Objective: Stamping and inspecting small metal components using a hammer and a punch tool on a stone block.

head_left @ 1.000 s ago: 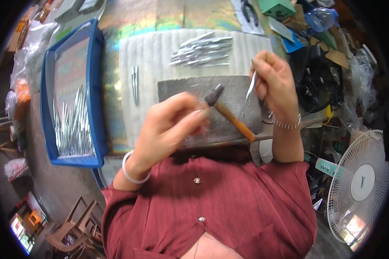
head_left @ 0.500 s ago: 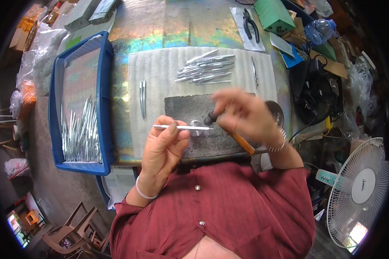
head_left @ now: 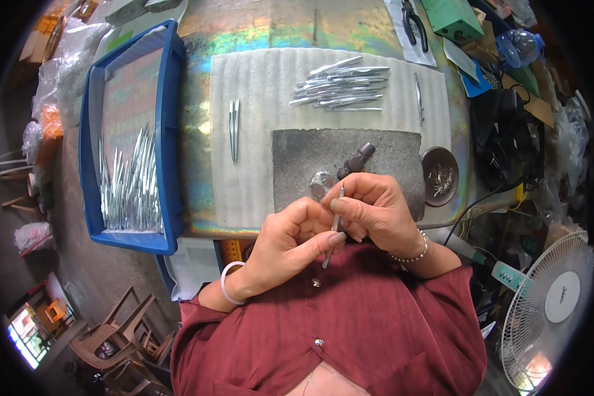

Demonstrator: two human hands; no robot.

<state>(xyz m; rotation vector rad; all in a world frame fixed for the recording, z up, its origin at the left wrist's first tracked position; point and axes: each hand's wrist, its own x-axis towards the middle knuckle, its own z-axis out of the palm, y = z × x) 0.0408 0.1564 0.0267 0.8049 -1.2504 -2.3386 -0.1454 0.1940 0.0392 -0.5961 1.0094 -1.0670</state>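
Note:
Both hands meet in front of my shirt. My left hand (head_left: 280,251) pinches the lower part of a slim silver metal rod (head_left: 328,257), thumb on top. My right hand (head_left: 379,208) grips the same rod near its narrow upper end. The rod stands steeply slanted. Just beyond my fingers lie a hammer (head_left: 358,160), its handle hidden by my right hand, and a small round metal block (head_left: 321,183). Both are on a dark grey slab (head_left: 297,152). A brown bowl (head_left: 450,158) with small metal pins sits to the slab's right.
Farther back, a pile of silver rods (head_left: 343,86) lies on a white foam sheet (head_left: 257,72). A few rods (head_left: 234,132) lie at its left. The blue tray (head_left: 171,132) holds many more. Black pliers (head_left: 414,30) lie far right; a fan (head_left: 561,297) stands at the near right.
My right hand has come down from above the hammer and taken hold of the rod. The rod has swung from level to steep, and my left hand has moved right. The whole view has shifted.

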